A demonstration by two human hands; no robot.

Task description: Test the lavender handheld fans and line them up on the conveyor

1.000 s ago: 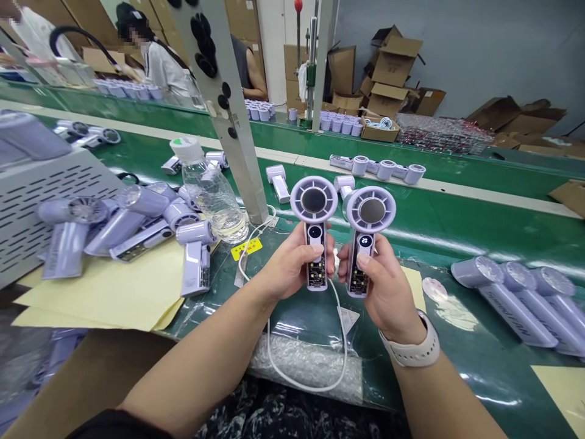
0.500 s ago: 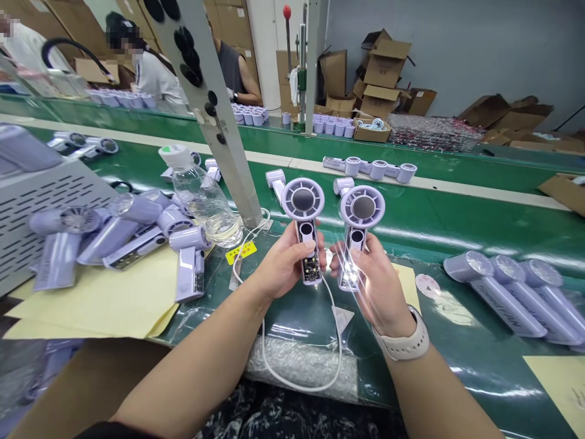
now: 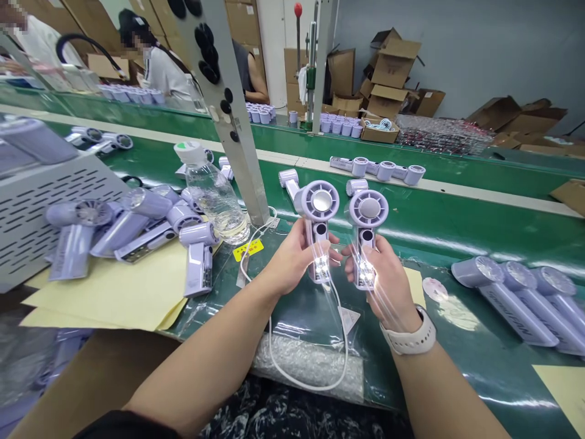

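Observation:
My left hand (image 3: 292,259) is closed around the handle of a lilac handheld fan (image 3: 320,201). A white cable (image 3: 343,341) runs from the bottom of that fan and loops down over the bench edge. In my right hand (image 3: 389,274), with a pale watch strap on the wrist, is a second lilac handheld fan (image 3: 368,208). Both fans stand upright side by side, their round ring heads facing me. Their handle fronts are uncovered, and bright lights glare from the circuit boards. My thumbs lie across the handles.
Piled fans (image 3: 146,204) lie at left on yellow paper (image 3: 105,302), beside a clear bottle (image 3: 217,198) and a slanting metal post (image 3: 242,134). Three fans (image 3: 516,305) rest at right. More fans (image 3: 386,171) line the green conveyor (image 3: 484,183). Co-workers (image 3: 159,67) sit across it.
Lights now glare on the left-hand fan's board too, where it was only dimly lit before. Both fan centres look brighter. The whole view has shifted slightly.

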